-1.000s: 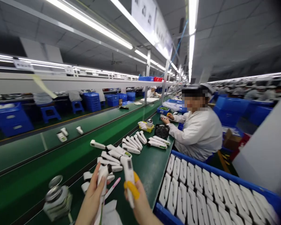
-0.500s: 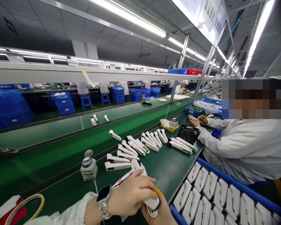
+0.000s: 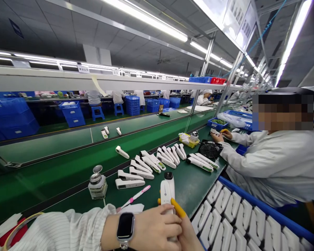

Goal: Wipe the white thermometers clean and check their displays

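Observation:
Both my hands grip one white handheld thermometer (image 3: 167, 190) that stands upright near the green bench's front edge, its dark tip up. My left hand (image 3: 157, 228), with a smartwatch at the wrist, wraps the lower body. My right hand (image 3: 187, 233), wearing yellow finger cots, holds it from the right side. A pink toothbrush (image 3: 134, 198) lies on a white cloth just left of the device. Several more white thermometers (image 3: 141, 167) lie in rows farther back on the bench.
A small metal-capped bottle (image 3: 97, 184) stands at left. A blue tray (image 3: 264, 209) at right holds several white shells. A co-worker in a white coat (image 3: 274, 167) sits at right beside a black fan (image 3: 210, 149). A green conveyor (image 3: 68, 164) runs behind. A tape roll (image 3: 18, 225) lies at far left.
The view swung down and left. My left hand dropped its own device and joined the right on one thermometer, which went from tilted under my hands to upright.

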